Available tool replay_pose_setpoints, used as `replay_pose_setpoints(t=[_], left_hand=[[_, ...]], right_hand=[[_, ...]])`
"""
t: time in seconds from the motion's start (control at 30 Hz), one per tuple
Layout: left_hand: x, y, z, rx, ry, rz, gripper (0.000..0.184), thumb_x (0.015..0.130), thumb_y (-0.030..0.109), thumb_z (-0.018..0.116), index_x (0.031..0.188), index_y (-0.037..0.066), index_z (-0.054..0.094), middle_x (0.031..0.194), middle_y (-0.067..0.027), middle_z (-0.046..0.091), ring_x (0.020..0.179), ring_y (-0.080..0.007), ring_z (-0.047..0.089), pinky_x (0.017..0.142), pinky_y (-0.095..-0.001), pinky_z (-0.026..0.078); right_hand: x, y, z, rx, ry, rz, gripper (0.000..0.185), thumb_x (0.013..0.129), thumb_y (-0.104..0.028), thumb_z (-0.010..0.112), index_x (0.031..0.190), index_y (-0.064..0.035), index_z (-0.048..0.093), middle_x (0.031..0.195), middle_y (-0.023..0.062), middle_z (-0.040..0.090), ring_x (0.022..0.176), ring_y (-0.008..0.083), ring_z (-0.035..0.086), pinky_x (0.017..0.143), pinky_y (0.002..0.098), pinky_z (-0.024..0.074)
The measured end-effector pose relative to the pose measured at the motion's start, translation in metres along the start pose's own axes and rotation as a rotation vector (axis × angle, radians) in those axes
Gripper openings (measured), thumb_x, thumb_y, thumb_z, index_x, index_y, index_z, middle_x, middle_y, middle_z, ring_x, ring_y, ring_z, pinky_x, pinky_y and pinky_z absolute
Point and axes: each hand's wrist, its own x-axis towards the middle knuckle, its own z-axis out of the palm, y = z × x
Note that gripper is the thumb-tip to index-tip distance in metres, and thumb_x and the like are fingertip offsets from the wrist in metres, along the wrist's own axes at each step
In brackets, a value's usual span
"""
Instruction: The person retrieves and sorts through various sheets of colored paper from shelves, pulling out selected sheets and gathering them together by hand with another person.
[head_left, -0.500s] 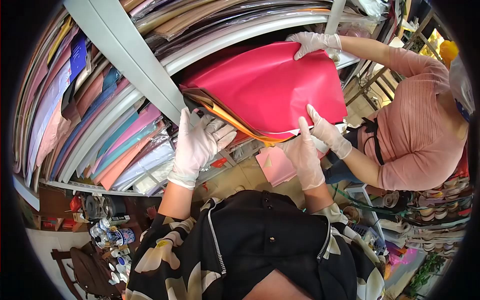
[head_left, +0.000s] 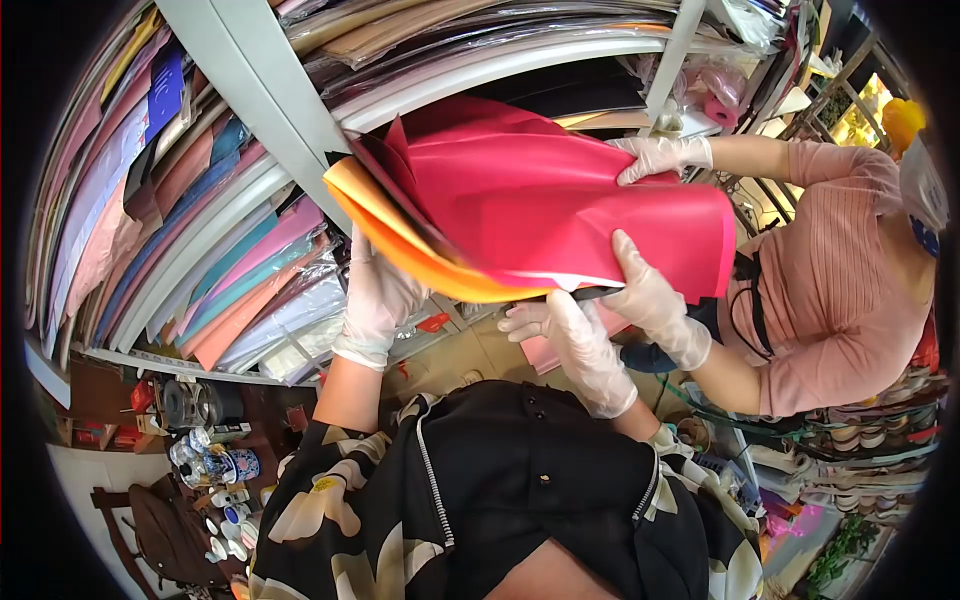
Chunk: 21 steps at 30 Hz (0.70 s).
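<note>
A bundle of large sheets, hot pink sheets [head_left: 560, 225] with orange sheets [head_left: 400, 250] and dark ones along the near edge, is held up before me by a co-worker in white gloves. My gloved left hand [head_left: 375, 305] is at the orange edge, its fingers hidden behind the bundle. Below the near edge is my gloved right hand [head_left: 590, 360], its fingers stretched out and apart, the thumb up against the edge. The co-worker's one hand [head_left: 660, 158] grips the far side. Their other hand [head_left: 655, 300] pinches the near right side, close to my right hand.
Shelves packed with coloured sheets stand at left, behind a grey upright post [head_left: 250, 90]. More sheets lie on the upper shelf [head_left: 480, 75]. Pink sheets [head_left: 545, 355] are low down beneath my right hand. Ribbon rolls [head_left: 860, 450] line the right side.
The bundle has come nearer and to the right, and its orange edge has lifted and bent. My left hand has gone behind that edge. My right hand has moved slightly down and left.
</note>
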Motion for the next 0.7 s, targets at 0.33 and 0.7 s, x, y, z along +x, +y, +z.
replay_pose_setpoints(t=[0.33, 0.7], left_hand=[[0.008, -0.019, 0.014, 0.343, 0.129, -0.038, 0.080, 0.092, 0.062, 0.050, 0.138, -0.004, 0.040, 0.129, -0.0240, 0.056, 0.114, -0.0385, 0.060, 0.096, -0.0500, 0.049], [0.022, -0.024, -0.033, 0.801, 0.132, -0.184, 0.040, 0.096, 0.023, 0.061, 0.129, 0.000, 0.058, 0.129, -0.0139, 0.060, 0.114, -0.0204, 0.059, 0.103, -0.0363, 0.044]], right_hand=[[-0.018, -0.017, -0.036, -0.202, 0.128, -0.211, 0.049, 0.102, -0.031, 0.051, 0.142, -0.0038, 0.045, 0.125, 0.0184, 0.063, 0.092, 0.0162, 0.068, 0.084, 0.0301, 0.0541], [-0.029, 0.017, -0.076, -0.185, 0.331, -0.003, 0.033, 0.102, -0.024, 0.052, 0.129, -0.0068, 0.060, 0.109, 0.0092, 0.071, 0.083, 0.0109, 0.068, 0.079, 0.0254, 0.0547]])
